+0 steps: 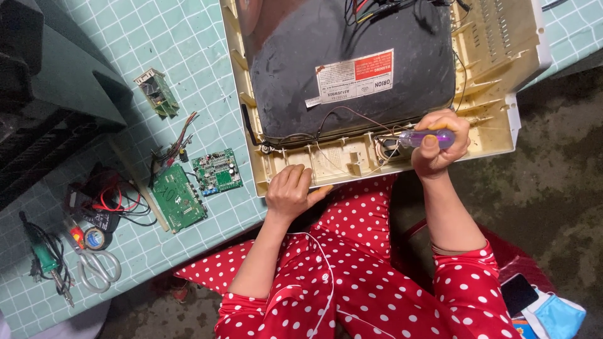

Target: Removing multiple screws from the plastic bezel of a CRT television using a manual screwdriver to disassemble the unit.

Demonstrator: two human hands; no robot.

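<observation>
A translucent purple-handled screwdriver (427, 138) lies level, tip pointing into the cream television casing (502, 94). The casing lies face down, its dark picture tube (295, 75) exposed inside.

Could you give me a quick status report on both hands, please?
Left hand braces cream casing edge. Right hand grips purple-handled screwdriver, tip at casing's inner rim. Thin wires run close by.

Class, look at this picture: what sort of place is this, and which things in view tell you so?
Probably an informal electronics repair spot. A cream casing lies opened, showing a dark picture tube; green circuit boards lie loose on the checked table cover; the right hand grips a purple-handled screwdriver.
</observation>
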